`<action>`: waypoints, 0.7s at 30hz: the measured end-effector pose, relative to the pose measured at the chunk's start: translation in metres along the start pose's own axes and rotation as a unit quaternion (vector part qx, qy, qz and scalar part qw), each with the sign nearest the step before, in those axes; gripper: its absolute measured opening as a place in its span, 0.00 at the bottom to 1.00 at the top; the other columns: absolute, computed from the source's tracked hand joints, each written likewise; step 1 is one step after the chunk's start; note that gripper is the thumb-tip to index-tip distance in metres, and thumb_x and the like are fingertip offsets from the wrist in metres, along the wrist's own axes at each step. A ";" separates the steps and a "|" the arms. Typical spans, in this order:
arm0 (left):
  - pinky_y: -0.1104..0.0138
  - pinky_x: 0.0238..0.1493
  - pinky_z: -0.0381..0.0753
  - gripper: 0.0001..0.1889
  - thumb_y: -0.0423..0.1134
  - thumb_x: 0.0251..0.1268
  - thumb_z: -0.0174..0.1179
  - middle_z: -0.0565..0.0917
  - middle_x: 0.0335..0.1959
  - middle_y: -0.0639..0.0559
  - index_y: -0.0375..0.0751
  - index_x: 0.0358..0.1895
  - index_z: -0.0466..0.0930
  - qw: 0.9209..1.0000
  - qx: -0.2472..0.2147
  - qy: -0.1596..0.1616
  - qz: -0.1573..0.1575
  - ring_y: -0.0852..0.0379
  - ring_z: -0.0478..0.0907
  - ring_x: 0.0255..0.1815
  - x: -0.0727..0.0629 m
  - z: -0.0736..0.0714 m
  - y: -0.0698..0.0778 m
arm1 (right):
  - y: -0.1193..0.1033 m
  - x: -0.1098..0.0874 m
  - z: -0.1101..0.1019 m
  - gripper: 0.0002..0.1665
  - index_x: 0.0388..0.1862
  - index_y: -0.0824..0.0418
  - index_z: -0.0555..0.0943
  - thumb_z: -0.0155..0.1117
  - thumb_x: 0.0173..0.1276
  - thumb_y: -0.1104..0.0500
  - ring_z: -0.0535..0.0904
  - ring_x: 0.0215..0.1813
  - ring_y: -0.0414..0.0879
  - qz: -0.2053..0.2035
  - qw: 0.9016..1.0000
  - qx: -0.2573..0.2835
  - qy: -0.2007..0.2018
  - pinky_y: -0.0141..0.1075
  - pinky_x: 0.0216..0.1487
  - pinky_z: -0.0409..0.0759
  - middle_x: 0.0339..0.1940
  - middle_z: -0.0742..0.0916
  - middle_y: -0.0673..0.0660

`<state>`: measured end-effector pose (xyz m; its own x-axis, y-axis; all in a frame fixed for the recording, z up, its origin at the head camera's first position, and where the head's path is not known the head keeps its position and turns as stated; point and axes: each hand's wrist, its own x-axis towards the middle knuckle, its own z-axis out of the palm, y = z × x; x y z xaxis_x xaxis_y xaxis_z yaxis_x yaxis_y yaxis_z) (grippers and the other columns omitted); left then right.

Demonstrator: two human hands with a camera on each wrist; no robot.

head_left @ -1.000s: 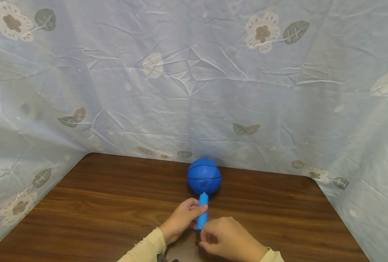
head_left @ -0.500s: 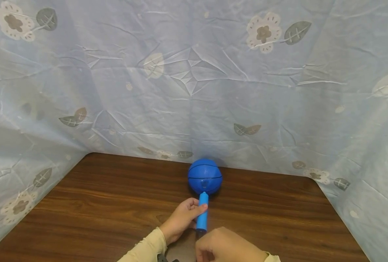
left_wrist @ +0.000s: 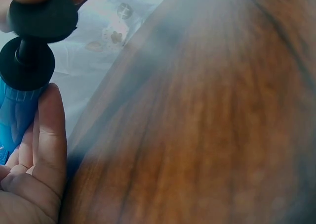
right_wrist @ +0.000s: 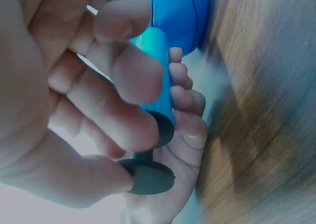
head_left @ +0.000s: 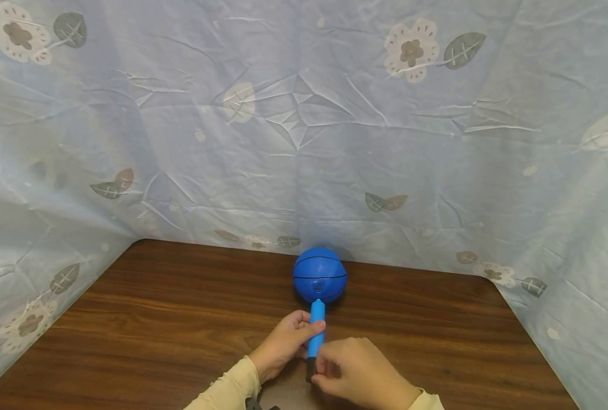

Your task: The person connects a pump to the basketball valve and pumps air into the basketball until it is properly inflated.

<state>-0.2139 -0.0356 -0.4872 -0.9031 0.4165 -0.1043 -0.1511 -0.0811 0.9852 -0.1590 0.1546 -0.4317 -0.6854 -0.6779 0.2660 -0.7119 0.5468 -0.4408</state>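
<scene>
A blue ball (head_left: 319, 267) with black lines rests on the table near its back edge. Against its near side points a light blue hand pump (head_left: 316, 330); whether a needle sits inside the ball is hidden. My left hand (head_left: 282, 346) grips the pump's barrel, thumb on top. With thumb and fingers my right hand (head_left: 357, 370) pinches the black plunger handle (right_wrist: 153, 178) at the pump's near end. In the left wrist view, a short stretch of rod shows between the handle and the black end cap (left_wrist: 27, 68).
A brown wood-grain table (head_left: 180, 319) lies beneath both hands. Pale blue floral cloth (head_left: 304, 171) hangs behind it and along both sides. A small dark object (head_left: 254, 404) shows at the bottom edge, beside the left sleeve.
The right hand drew the plunger handle back toward the person, then pushed it forward again toward the barrel. The left hand, barrel and ball have stayed nearly in place.
</scene>
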 end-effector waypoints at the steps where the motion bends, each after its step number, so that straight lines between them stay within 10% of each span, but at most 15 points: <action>1: 0.68 0.34 0.81 0.20 0.48 0.75 0.63 0.84 0.33 0.53 0.33 0.52 0.72 1.000 -0.001 0.000 0.001 0.60 0.82 0.32 0.000 0.000 0.000 | -0.001 0.000 0.000 0.13 0.28 0.47 0.79 0.77 0.64 0.54 0.69 0.25 0.23 0.003 1.000 -0.007 0.006 0.20 0.26 0.71 0.23 0.77 0.32; 9: 0.67 0.33 0.82 0.20 0.48 0.76 0.62 0.84 0.33 0.53 0.34 0.52 0.72 1.000 -0.025 0.004 0.010 0.60 0.81 0.32 0.002 -0.001 -0.003 | -0.001 0.000 -0.002 0.14 0.27 0.45 0.79 0.77 0.65 0.51 0.67 0.24 0.24 0.006 0.999 -0.040 0.005 0.20 0.25 0.70 0.22 0.75 0.32; 21: 0.67 0.32 0.81 0.19 0.48 0.76 0.62 0.83 0.33 0.53 0.35 0.52 0.73 1.000 -0.011 -0.012 0.012 0.59 0.80 0.33 0.001 -0.001 -0.002 | -0.006 -0.001 -0.001 0.15 0.27 0.47 0.76 0.75 0.67 0.56 0.67 0.24 0.21 -0.050 0.993 0.011 -0.105 0.17 0.25 0.69 0.20 0.74 0.33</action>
<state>-0.2148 -0.0363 -0.4894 -0.8966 0.4362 -0.0766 -0.1378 -0.1105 0.9843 -0.1538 0.1527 -0.4287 -0.5634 -0.8166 0.1254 -0.7690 0.4629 -0.4408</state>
